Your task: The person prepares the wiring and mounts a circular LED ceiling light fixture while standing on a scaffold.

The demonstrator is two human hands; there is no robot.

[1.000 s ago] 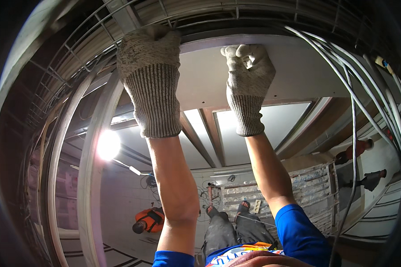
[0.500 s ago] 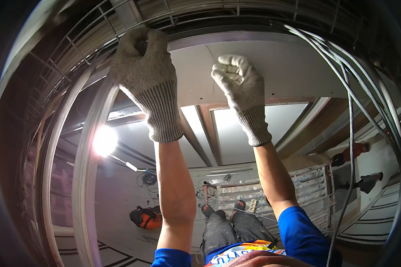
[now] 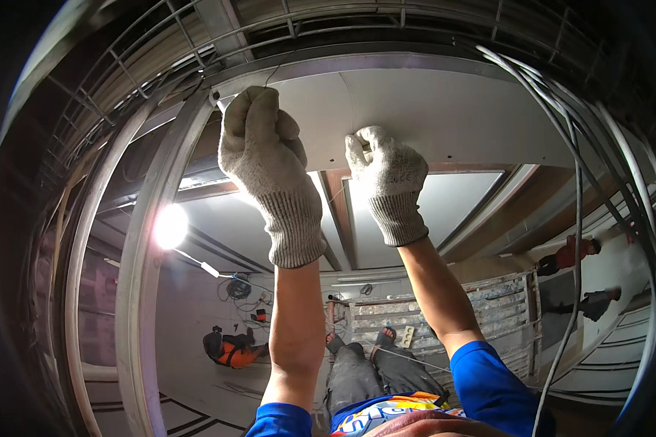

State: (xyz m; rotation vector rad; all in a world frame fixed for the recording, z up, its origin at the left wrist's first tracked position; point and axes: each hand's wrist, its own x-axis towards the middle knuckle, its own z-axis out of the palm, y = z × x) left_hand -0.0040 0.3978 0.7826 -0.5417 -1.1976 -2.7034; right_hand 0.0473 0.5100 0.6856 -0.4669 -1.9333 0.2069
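Observation:
Both my hands wear grey-white knit gloves and are raised in front of a white panel [image 3: 444,109]. My left hand [image 3: 264,146] is closed in a pinch just below the metal rail [image 3: 321,67] along the panel's top edge. A thin dark wire [image 3: 273,75] rises from its fingertips toward the rail. Lower and to the right, my right hand [image 3: 390,167] is closed too, its fingertips pinching a second fine strand [image 3: 351,98] that runs up across the panel. Whether the two strands are one piece, I cannot tell.
Metal channels [image 3: 153,240] run down at left, beside a bright lamp [image 3: 170,226]. Wire mesh tray [image 3: 291,25] spans the top. Loose cables [image 3: 577,218] hang at right. Below are a slatted platform [image 3: 437,313] under my feet, a person in orange [image 3: 237,353] and two more people at right.
My left hand has come down and right, away from the rail and mesh. My right hand has lowered slightly, its fingers closing on the fine strand. The person in orange has shifted posture.

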